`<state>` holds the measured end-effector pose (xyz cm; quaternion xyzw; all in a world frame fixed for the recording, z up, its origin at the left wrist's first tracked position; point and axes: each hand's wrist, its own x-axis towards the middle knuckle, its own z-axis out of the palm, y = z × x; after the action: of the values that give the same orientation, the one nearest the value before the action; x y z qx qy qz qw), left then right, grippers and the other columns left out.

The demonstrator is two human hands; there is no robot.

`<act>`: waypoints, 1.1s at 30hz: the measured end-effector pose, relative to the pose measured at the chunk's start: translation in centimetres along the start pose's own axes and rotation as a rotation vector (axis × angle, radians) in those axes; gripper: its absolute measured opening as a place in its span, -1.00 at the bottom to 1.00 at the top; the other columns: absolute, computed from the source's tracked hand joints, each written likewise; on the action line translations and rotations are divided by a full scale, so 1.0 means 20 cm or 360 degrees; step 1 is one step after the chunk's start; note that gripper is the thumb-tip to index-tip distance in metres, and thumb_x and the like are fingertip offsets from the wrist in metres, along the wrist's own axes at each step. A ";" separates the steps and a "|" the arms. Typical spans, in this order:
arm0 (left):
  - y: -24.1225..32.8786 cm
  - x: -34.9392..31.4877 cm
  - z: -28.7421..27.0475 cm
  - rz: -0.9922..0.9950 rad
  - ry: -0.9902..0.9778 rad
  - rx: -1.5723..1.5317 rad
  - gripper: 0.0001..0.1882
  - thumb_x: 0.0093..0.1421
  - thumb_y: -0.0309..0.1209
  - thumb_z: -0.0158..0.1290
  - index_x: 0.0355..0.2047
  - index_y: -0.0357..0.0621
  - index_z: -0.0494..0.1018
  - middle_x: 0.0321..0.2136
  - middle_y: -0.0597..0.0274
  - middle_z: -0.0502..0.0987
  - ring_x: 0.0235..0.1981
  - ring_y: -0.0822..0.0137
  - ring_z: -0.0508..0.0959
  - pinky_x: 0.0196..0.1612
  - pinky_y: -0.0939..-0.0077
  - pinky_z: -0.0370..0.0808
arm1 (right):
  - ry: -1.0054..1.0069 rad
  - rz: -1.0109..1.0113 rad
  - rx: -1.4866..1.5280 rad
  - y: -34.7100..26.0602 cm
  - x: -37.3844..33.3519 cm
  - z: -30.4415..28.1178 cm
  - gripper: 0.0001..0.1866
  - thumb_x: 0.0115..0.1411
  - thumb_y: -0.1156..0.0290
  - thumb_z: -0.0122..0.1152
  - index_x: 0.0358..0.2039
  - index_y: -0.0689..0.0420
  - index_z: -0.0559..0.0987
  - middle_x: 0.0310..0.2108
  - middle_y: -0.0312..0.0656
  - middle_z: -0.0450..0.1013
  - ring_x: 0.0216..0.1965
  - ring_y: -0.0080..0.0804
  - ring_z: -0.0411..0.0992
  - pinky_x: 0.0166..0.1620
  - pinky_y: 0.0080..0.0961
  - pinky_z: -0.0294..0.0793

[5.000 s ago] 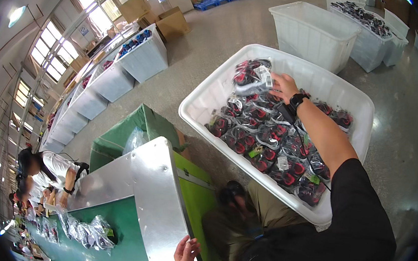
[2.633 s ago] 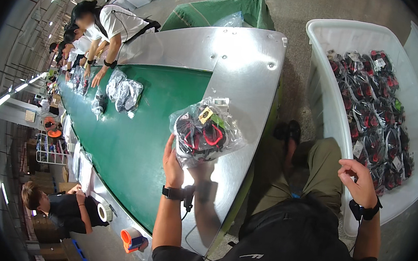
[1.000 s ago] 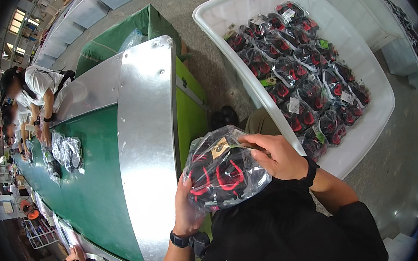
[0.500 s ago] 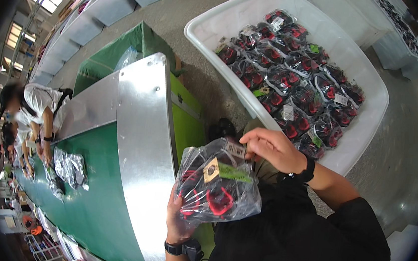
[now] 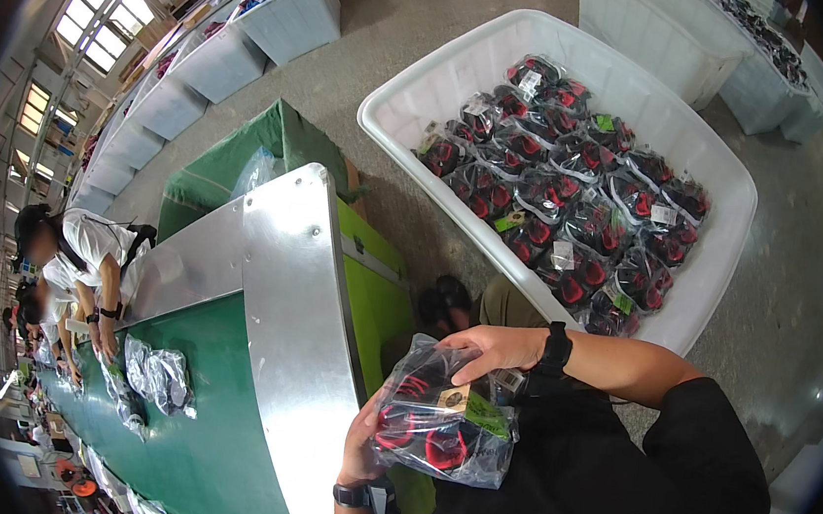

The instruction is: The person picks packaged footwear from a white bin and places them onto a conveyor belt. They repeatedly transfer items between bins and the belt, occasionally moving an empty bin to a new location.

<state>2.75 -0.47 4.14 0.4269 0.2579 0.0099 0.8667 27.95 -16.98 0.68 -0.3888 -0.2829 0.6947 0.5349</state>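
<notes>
A clear plastic bag of black-and-red shoes (image 5: 428, 445) is held in front of my body, beside the end of the conveyor table. It has a tan and green tag under the film. My left hand (image 5: 361, 447) grips the bag's left edge, its fingers partly hidden behind it. Across the bag's upper part lies my right hand (image 5: 494, 351), thumb on the front and the other fingers over the top edge, gripping the film. A white label shows near the bag's right upper corner.
A white tub (image 5: 412, 143) full of similar bagged shoes stands ahead to the right. At left runs a green conveyor belt (image 5: 199, 455) with a metal edge (image 5: 295, 285) and silvery bags (image 5: 160, 374). Co-workers (image 5: 100, 247) stand along it. Behind it is a green-lined bin (image 5: 211, 173).
The bag has moved slightly right and down. My right hand has shifted from the label at its top right corner onto its upper part. The view has tilted a little.
</notes>
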 end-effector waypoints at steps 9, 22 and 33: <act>-0.05 -0.10 -0.16 0.0324 0.0430 0.0075 -0.25 0.36 0.01 0.03 0.37 -0.23 0.18 0.11 0.04 0.53 0.11 0.14 0.53 0.14 0.15 0.50 | 0.0720 -0.0549 -0.0191 -0.47 -0.15 -0.48 -0.46 0.28 0.44 0.29 0.26 0.21 0.45 0.06 -0.18 0.54 0.03 -0.48 0.51 0.17 -0.45 0.47; -0.11 -0.24 -0.26 0.0449 0.0657 -0.0084 -0.58 0.46 -0.36 -0.05 0.21 -0.38 0.31 -0.08 -0.08 0.59 -0.13 0.14 0.66 -0.07 0.28 0.66 | 0.1534 -0.0241 -0.0047 -0.47 -0.22 -1.15 -0.68 0.33 0.13 0.26 -0.10 0.08 0.50 -0.28 -0.25 0.52 -0.28 -0.40 0.58 -0.27 -0.30 0.68; 0.00 -0.14 -0.43 0.0204 0.0815 0.0159 -0.60 0.47 -0.32 -0.03 0.21 -0.27 0.35 -0.18 0.06 0.62 -0.32 0.32 0.69 -0.33 0.58 0.63 | 0.1051 -0.0283 -0.2076 0.15 -0.21 -0.64 0.11 0.04 0.35 0.43 0.45 0.32 -0.09 0.31 0.30 0.19 0.34 0.22 0.19 0.37 -0.13 0.20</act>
<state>-3.60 5.20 1.07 0.4682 0.4413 0.1598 0.7487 37.73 -22.06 -7.74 -0.7924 -0.4934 0.1860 0.3067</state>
